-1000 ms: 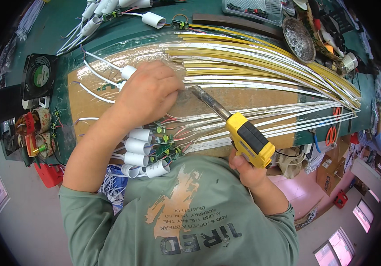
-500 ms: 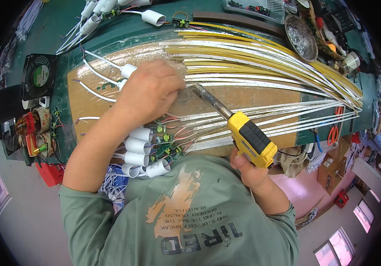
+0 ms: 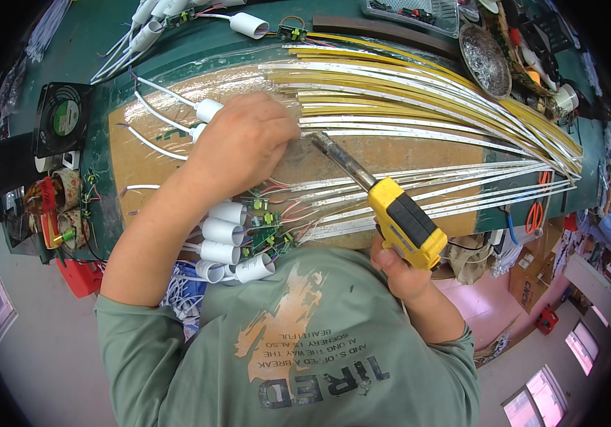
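Observation:
My left hand (image 3: 248, 142) is over the cardboard sheet (image 3: 383, 153), its fingers pinched together by the ends of the white LED strips (image 3: 419, 134). Whatever sits between those fingertips is hidden. In my right hand (image 3: 396, 274) is a yellow-and-black soldering gun (image 3: 408, 222), its metal barrel slanting up and left so the tip is close to my left fingers but apart from them. Below my left wrist lie several white cylindrical caps (image 3: 221, 231) and small green circuit boards (image 3: 262, 220), wired to more LED strips (image 3: 419, 193). Another white cap (image 3: 208, 109) shows behind my left hand.
A bundle of yellow-backed strips (image 3: 405, 89) fans out to the right. At the far right stand a metal dish (image 3: 485, 60) and a clear tray (image 3: 426, 11). A black fan (image 3: 63, 121) is on the left; orange-handled scissors (image 3: 534, 215) lie near the right edge.
Almost nothing differs. Both hands and the soldering gun appear shifted very slightly right, along with the whole scene.

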Demonstrator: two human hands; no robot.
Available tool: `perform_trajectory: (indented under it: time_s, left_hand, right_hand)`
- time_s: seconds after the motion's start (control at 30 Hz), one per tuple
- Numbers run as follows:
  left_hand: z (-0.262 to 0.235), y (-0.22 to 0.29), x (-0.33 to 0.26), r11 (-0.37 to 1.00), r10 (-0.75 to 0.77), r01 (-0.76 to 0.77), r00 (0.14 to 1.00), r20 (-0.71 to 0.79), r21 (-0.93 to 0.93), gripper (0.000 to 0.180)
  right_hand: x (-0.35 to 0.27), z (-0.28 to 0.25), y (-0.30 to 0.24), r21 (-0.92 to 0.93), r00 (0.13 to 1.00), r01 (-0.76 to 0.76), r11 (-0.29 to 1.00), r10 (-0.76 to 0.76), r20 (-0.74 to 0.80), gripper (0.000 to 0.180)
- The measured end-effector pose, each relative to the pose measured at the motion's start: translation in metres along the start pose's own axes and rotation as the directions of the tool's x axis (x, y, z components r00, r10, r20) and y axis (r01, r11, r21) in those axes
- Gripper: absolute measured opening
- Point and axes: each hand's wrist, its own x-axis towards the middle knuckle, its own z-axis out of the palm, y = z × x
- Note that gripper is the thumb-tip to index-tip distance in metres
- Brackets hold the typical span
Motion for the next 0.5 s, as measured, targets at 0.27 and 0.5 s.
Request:
perform_trajectory:
  time_s: [0.27, 0.5]
  left_hand:
    - [0.0006, -0.0004, -0.0003, 1.0, -0.002, 0.002, 1.0, -0.003, 0.001, 0.015]
    - [0.0002, -0.0004, 0.0, 1.0, -0.006, 0.006, 1.0, 0.003, -0.002, 0.014]
  right_hand:
    - [0.0012, 0.0015, 0.002, -0.008, 1.0, -0.032, 0.999, 0.032, 0.0, 0.049]
    - [0.0041, 0.0038, -0.0008, 0.013, 1.0, -0.015, 1.0, 0.015, -0.012, 0.045]
